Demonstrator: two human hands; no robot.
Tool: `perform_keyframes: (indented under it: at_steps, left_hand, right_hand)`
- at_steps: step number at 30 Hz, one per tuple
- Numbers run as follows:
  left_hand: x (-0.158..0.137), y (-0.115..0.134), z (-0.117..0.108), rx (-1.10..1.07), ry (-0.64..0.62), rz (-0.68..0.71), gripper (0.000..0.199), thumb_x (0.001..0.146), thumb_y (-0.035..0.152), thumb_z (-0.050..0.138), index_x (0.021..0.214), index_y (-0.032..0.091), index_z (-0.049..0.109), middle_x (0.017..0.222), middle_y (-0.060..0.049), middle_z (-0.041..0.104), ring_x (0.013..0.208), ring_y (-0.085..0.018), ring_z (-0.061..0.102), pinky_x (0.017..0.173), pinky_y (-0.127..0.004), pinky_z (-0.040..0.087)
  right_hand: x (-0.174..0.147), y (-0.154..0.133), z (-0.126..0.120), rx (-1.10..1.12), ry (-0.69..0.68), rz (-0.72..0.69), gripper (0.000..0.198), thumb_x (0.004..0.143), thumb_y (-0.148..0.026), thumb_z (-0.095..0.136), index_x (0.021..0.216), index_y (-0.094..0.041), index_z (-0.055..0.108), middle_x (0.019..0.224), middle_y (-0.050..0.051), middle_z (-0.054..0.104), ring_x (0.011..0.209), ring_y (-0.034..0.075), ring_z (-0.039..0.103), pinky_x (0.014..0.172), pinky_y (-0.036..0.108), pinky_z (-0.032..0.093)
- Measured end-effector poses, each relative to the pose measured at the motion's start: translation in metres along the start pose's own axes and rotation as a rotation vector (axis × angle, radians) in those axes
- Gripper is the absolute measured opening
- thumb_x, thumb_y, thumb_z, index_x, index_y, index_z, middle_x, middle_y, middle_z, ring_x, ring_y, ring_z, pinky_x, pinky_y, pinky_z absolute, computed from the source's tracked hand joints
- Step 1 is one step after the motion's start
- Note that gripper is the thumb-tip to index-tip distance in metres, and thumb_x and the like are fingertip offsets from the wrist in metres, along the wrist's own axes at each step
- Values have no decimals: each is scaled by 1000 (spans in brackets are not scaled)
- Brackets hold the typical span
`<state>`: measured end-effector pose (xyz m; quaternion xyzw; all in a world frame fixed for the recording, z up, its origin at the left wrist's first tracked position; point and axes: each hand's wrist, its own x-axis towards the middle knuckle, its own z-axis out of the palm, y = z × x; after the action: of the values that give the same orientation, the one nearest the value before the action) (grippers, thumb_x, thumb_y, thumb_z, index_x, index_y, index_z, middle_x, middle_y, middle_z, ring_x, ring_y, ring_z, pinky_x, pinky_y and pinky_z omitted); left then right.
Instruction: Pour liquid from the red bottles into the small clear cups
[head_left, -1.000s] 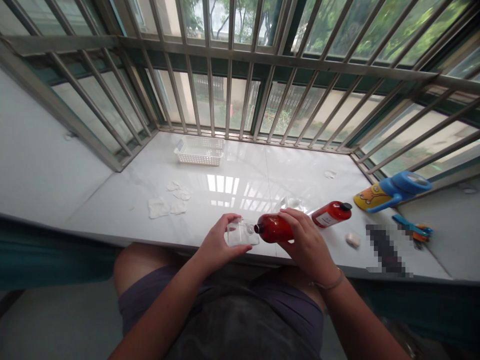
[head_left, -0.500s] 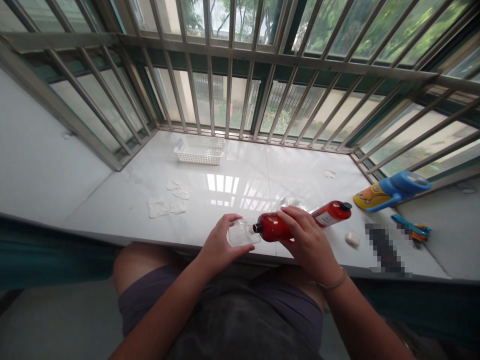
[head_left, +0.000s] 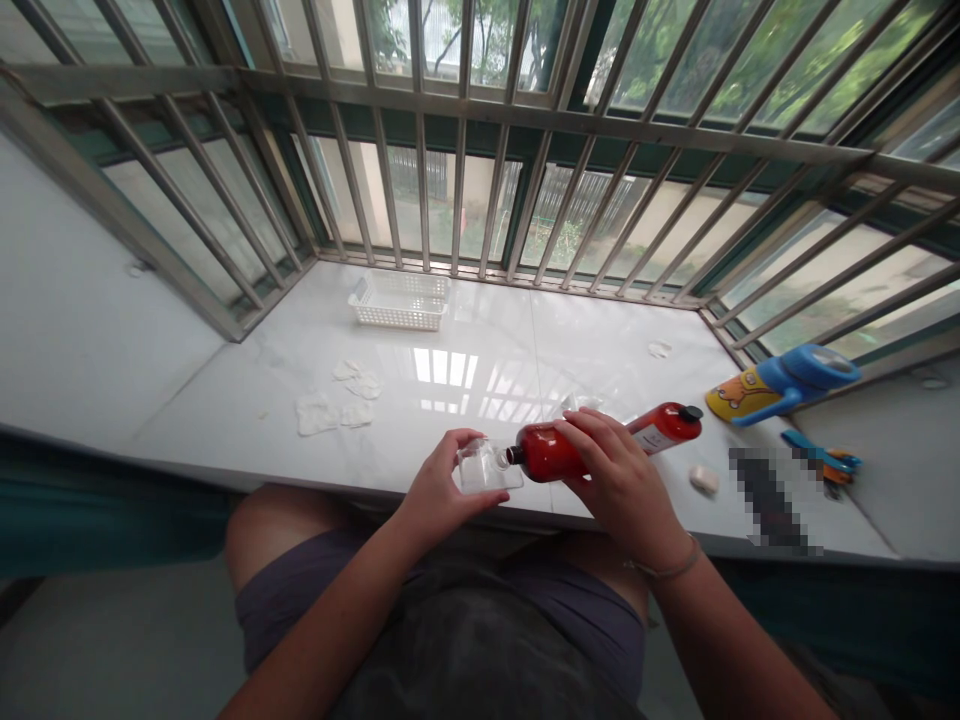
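Between the thumb and fingers of my left hand [head_left: 444,487] is a small clear bottle [head_left: 484,470], its neck pointing right. My right hand [head_left: 619,485] is wrapped round a red bottle [head_left: 546,453], tipped on its side. The red bottle's dark mouth meets the clear bottle's neck, just above the near edge of the white ledge. Whether liquid is flowing I cannot tell. Behind my right hand is a second red bottle [head_left: 667,428] with a black cap and a pale label. A shiny clear piece [head_left: 581,402] lies partly hidden behind my right fingers.
A white basket [head_left: 397,305] stands at the back left, with crumpled tissues [head_left: 334,413] nearer me. To the right are a blue and yellow flask [head_left: 780,382], a small pale block [head_left: 703,480], a blurred dark object [head_left: 772,500] and a blue-orange strap [head_left: 825,460]. Metal bars line the window.
The clear bottle has turned slightly in my left hand. The red bottle's mouth stays at its neck, and my right hand has barely shifted.
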<state>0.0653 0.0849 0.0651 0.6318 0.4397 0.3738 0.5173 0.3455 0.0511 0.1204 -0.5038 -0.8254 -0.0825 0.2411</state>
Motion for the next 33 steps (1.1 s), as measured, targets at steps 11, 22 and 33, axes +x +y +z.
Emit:
perform_keyframes:
  at_steps: [11,22,33]
  left_hand:
    - [0,-1,0,24,6,-4,78,68,41,100,133,26,59,131,-9,69,120,-29,69,107,-44,55]
    - [0,-2,0,16,0,-20,78,67,41,100,132,26,59,130,-9,70,119,-29,69,107,-45,56]
    - [0,-6,0,-7,-3,-31,79,67,42,100,133,26,59,131,-10,70,120,-30,70,106,-46,57]
  right_hand:
    - [-2,2,1,-20,-7,-7,64,98,-16,68,157,-25,47,148,14,61,142,37,54,115,58,53]
    - [-1,2,0,-53,-6,-20,61,98,-13,66,156,-25,50,148,14,62,142,37,54,114,59,54]
    - [1,1,-2,-51,-14,-15,65,98,-12,63,158,-27,48,148,14,63,141,37,56,113,60,55]
